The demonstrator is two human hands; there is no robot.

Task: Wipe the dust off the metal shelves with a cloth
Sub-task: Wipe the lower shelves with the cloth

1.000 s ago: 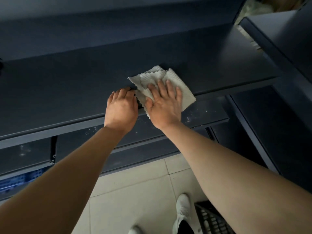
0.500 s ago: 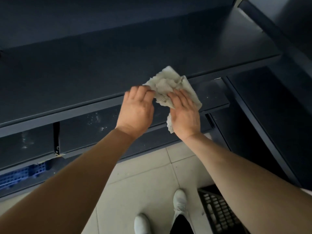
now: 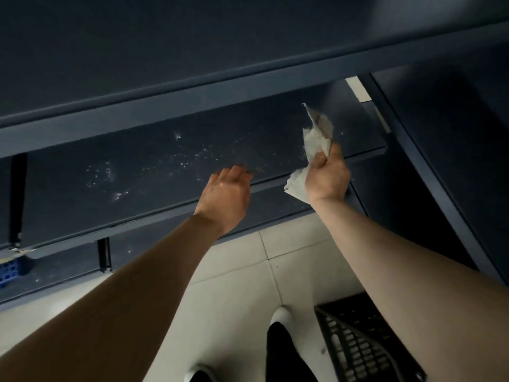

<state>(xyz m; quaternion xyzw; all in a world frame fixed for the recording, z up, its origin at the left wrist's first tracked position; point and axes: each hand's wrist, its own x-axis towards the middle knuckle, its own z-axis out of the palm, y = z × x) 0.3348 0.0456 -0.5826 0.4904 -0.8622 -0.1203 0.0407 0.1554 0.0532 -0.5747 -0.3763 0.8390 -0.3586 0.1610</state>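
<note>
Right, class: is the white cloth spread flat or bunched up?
Bunched up. The white ribbed cloth is crumpled in the right hand, with its ends sticking out above and below the fist.

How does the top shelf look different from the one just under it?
The top shelf shows a plain dark surface with no specks; the shelf below is dotted with pale dust specks. No hand is at the top shelf; at the shelf below, the left hand is open and the right hand grips the cloth. Both are dark blue metal.
</note>
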